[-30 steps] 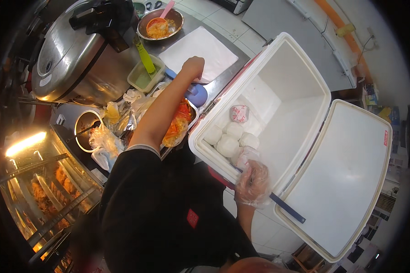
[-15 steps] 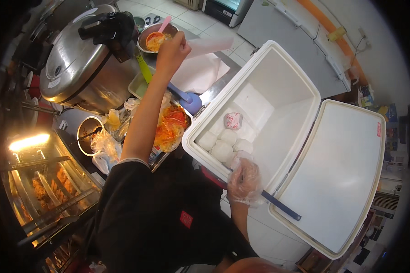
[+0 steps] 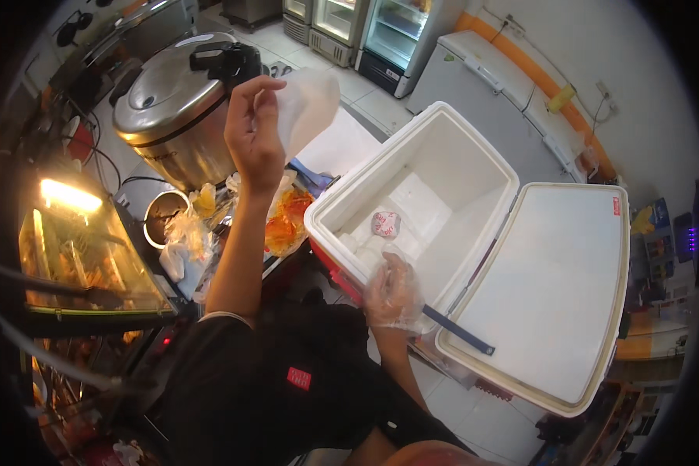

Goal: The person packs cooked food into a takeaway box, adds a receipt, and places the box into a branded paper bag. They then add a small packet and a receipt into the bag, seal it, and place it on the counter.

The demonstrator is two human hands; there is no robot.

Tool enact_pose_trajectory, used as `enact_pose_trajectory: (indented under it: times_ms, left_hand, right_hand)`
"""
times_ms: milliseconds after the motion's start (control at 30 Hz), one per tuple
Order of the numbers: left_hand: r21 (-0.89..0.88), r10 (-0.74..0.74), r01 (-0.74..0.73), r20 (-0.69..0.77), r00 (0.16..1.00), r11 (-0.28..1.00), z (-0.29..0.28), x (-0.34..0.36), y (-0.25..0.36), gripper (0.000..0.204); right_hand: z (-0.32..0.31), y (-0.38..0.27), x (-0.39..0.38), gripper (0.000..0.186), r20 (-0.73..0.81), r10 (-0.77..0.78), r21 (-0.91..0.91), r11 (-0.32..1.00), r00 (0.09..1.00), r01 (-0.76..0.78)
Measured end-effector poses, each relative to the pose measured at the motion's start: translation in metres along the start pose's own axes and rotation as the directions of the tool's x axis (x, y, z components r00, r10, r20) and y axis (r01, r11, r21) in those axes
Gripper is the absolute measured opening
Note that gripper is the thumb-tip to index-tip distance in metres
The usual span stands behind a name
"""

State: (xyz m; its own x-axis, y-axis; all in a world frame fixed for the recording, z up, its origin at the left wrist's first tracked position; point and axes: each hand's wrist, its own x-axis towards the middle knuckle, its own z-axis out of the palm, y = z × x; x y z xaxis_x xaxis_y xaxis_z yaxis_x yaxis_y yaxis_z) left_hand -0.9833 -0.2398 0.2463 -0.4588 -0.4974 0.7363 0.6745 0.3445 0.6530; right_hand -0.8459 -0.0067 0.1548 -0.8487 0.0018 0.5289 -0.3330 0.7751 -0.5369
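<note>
My left hand (image 3: pixel 258 140) is bare and raised, its fingers curled on a thin white sheet (image 3: pixel 311 105) that bends to the right. My right hand (image 3: pixel 394 293) wears a clear plastic glove and sits at the near wall of an open white cooler box (image 3: pixel 474 147). Its fingers are curled; what they hold, if anything, I cannot make out. Just beyond the fingers, pale rounded shapes (image 3: pixel 370 253) show faintly inside the cooler. A round bundle in white wrapping with red print (image 3: pixel 385 224) lies on the cooler's floor.
The cooler's lid (image 3: pixel 544 295) lies folded back to the right, a dark strap (image 3: pixel 460 329) across its near corner. At left stand a large steel cooker (image 3: pixel 182 109), a metal bowl (image 3: pixel 163 216), plastic bags of orange food (image 3: pixel 287 221) and a lit glass display case (image 3: pixel 85 248).
My left hand has lifted the white sheet and drawn it back toward me. The view has shifted; the white balls seen earlier in the cooler are now mostly hidden near my gloved hand.
</note>
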Motion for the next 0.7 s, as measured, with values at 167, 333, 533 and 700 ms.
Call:
enact_pose_trajectory:
  times_ms: [167,333,533,700]
  left_hand:
    - [-0.637,-0.384,0.43,0.219,0.897,0.64,-0.048,-0.031,0.059,0.016]
    - [-0.839,-0.486,0.502,0.355,0.799,0.212,-0.104,-0.097,0.099,0.022]
    - [-0.866,-0.576,0.473,0.306,0.758,0.161,-0.168,-0.177,0.189,0.03]
    - [-0.636,-0.688,0.503,-0.062,0.723,0.586,-0.231,-0.242,0.249,0.033]
  right_hand:
    - [-0.015,0.01,-0.007,0.02,0.099,-0.22,0.071,0.974,0.971,0.213]
    - [-0.024,0.023,-0.017,0.036,0.065,0.016,0.582,0.811,0.998,-0.052]
    - [-0.037,0.01,-0.014,0.07,0.399,-0.267,0.867,0.42,0.878,-0.266]
    - [-0.059,-0.012,-0.051,0.016,0.76,-0.35,0.641,0.543,0.548,-0.542]
